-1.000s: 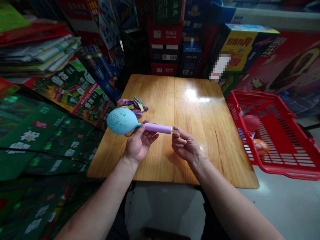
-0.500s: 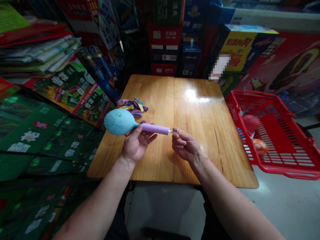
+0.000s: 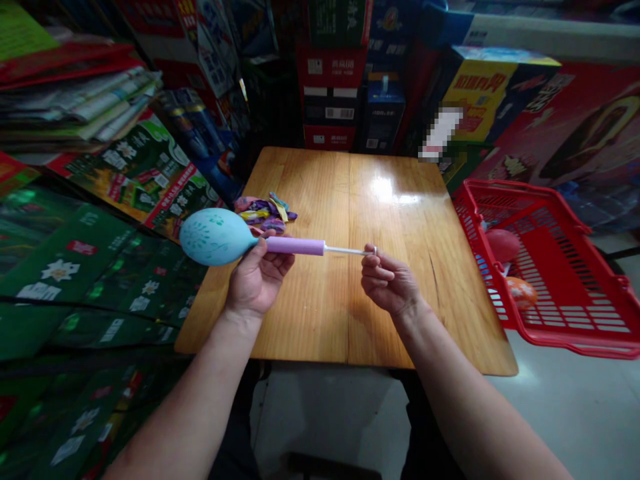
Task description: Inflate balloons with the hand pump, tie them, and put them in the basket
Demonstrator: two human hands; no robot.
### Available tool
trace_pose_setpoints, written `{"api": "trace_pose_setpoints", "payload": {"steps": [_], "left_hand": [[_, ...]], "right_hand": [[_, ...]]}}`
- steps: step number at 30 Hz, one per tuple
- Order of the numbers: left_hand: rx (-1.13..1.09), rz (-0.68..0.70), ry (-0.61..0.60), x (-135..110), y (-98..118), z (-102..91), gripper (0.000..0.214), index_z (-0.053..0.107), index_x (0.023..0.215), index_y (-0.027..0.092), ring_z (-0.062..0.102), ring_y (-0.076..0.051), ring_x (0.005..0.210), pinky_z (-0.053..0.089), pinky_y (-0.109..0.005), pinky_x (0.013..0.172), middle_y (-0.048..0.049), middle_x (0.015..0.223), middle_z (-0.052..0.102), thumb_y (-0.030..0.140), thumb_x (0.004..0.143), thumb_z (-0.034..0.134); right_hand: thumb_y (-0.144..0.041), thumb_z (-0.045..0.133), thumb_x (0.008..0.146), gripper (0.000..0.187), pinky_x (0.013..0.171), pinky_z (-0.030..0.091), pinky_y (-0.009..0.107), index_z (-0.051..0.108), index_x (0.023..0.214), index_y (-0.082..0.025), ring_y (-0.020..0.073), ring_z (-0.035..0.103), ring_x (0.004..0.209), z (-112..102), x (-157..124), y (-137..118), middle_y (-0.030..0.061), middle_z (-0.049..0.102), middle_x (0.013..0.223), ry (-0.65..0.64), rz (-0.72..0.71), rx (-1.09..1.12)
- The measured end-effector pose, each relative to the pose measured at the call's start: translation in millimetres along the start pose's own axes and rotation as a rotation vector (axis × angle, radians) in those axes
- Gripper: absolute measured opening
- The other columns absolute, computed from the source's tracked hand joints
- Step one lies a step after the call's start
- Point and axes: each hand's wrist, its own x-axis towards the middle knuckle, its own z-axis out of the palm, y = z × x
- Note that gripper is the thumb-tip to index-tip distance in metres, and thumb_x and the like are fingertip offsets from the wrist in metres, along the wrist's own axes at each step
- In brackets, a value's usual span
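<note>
A light blue balloon [image 3: 216,236] with a green print, partly inflated, sits on the nozzle end of a purple balloon pump [image 3: 296,246]. My left hand [image 3: 257,279] pinches the balloon's neck against that end, its other fingers curled under the barrel. My right hand [image 3: 390,277] is closed on the ring at the end of the pump's white rod, which is drawn out of the barrel. Pump and balloon are held above the wooden table [image 3: 345,320]. Just behind the balloon lies a pile of limp, coloured balloons [image 3: 267,212].
On the right stands a red basket [image 3: 575,343] with a pink balloon [image 3: 503,245] and an orange balloon [image 3: 521,293] inside. Green cartons [image 3: 65,267] are stacked along the left. More boxes [image 3: 330,73] rise behind the table's far edge.
The white rod has come much further out of the pump as my right hand moved right. My left hand, the barrel and the balloon have shifted left, and the balloon looks slightly bigger.
</note>
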Motion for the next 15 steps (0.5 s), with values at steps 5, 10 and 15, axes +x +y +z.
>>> {"api": "trace_pose_setpoints", "payload": {"steps": [5, 10, 15], "left_hand": [[0.035, -0.105, -0.081, -7.4, -14.0, 1.6, 0.028, 0.067, 0.118, 0.023, 0.071, -0.024, 0.105, 0.057, -0.044, 0.091, -0.0105, 0.116, 0.075, 0.034, 0.092, 0.067], [0.005, -0.119, -0.035, -8.0, -26.2, 5.4, 0.026, 0.067, 0.115, 0.022, 0.073, -0.021, 0.097, 0.058, -0.034, 0.083, -0.0114, 0.11, 0.076, 0.033, 0.091, 0.067], [-0.008, -0.134, 0.004, -1.2, -16.8, 2.8, 0.026, 0.068, 0.114, 0.021, 0.073, -0.019, 0.094, 0.058, -0.03, 0.079, -0.0108, 0.107, 0.076, 0.033, 0.091, 0.068]], "right_hand": [[-0.016, 0.058, 0.097, 0.008, 0.041, 0.031, 0.01, 0.065, 0.099, -0.016, 0.0009, 0.03, 0.041, -0.6, 5.4, 19.6, -0.0047, 0.062, 0.068, 0.02, 0.053, -0.021], [-0.016, 0.059, 0.096, 0.008, 0.04, 0.03, 0.01, 0.065, 0.102, -0.015, 0.0012, 0.029, 0.042, -0.8, 10.1, 31.0, -0.0041, 0.062, 0.069, 0.024, 0.039, -0.007], [-0.015, 0.058, 0.096, 0.009, 0.04, 0.031, 0.011, 0.065, 0.1, -0.014, 0.0016, 0.028, 0.041, 1.4, 5.1, 16.3, -0.0032, 0.062, 0.069, 0.045, 0.067, -0.026]]}}
